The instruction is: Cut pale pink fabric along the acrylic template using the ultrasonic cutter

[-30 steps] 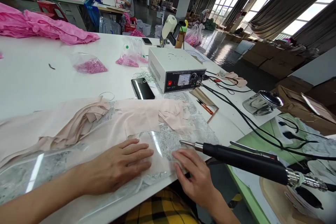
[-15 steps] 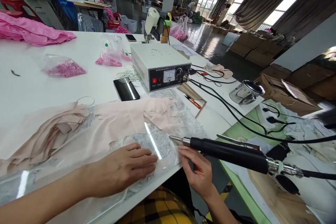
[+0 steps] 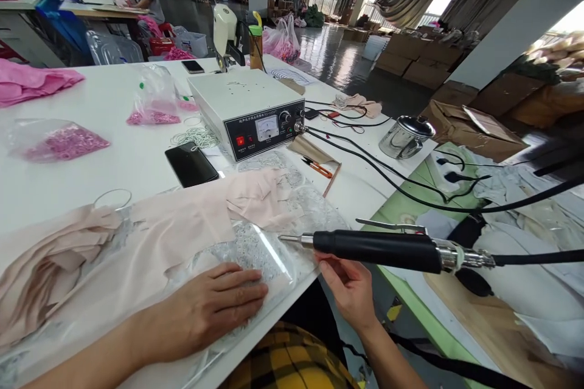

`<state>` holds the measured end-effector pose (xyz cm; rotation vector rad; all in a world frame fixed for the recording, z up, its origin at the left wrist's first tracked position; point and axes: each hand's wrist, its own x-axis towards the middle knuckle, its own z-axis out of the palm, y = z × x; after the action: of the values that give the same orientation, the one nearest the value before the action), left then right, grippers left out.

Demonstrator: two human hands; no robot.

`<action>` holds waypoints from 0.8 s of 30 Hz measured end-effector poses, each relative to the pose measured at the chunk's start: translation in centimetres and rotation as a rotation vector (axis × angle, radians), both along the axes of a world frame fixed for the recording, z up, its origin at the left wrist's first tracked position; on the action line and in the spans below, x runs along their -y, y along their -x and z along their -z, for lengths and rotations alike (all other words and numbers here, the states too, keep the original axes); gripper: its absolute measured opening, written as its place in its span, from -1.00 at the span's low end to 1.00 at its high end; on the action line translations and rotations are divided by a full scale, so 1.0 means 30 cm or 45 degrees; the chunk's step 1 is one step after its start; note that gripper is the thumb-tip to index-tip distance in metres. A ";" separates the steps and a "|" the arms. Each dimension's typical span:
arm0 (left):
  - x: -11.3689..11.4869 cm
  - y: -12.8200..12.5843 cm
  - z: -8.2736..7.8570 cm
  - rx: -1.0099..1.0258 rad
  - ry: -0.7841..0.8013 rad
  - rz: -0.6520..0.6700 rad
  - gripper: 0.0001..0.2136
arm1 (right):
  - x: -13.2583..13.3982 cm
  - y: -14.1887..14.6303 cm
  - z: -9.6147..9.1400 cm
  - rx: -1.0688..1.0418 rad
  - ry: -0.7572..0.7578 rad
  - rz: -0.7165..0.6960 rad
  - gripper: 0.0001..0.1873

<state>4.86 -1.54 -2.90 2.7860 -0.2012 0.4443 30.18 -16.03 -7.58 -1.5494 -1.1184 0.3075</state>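
My left hand (image 3: 214,304) lies flat, palm down, on a clear plastic sheet (image 3: 292,273) at the table's front edge. Beige fabric (image 3: 191,213) is spread just beyond it, with a bunched beige pile (image 3: 59,267) to the left. My right hand (image 3: 349,289) is at the table edge with curled fingers, below a black handheld tool (image 3: 378,249). The fingertips are partly behind the tool, and what they pinch is hidden. A thin metal tip (image 3: 292,239) on the tool points left over the sheet; a cable runs from its right end.
A control box (image 3: 249,106) with a dial stands behind the fabric, a phone (image 3: 191,164) beside it. Orange-handled thread snips (image 3: 318,167), a glass mug (image 3: 407,137) and black cables (image 3: 365,161) are at the right. Pink pieces fill bags (image 3: 68,140) at the left.
The view has shifted, so the table's contents appear further left. My right fingertips have moved up behind the black tool. My left hand stays flat on the sheet.
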 end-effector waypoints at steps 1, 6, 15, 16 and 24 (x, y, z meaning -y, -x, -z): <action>-0.002 -0.003 -0.007 -0.001 -0.009 0.009 -0.68 | -0.001 0.001 -0.003 -0.014 0.006 0.004 -0.81; -0.012 -0.013 -0.045 -0.005 -0.053 0.047 -0.67 | -0.010 0.006 -0.015 -0.085 0.007 -0.006 -0.80; -0.029 0.018 -0.006 -0.076 -0.119 0.076 -0.63 | -0.023 0.010 -0.034 -0.198 -0.038 -0.022 -0.86; -0.031 0.020 -0.005 -0.082 -0.122 0.081 -0.63 | -0.025 0.010 -0.034 -0.211 -0.043 -0.022 -0.87; -0.031 0.025 -0.005 -0.082 -0.029 0.066 -0.63 | -0.015 0.020 0.005 -0.422 -0.153 -0.002 -0.88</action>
<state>4.12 -0.60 -2.77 2.8053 -0.2644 0.3413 29.60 -15.60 -7.72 -1.3339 -0.8619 0.4709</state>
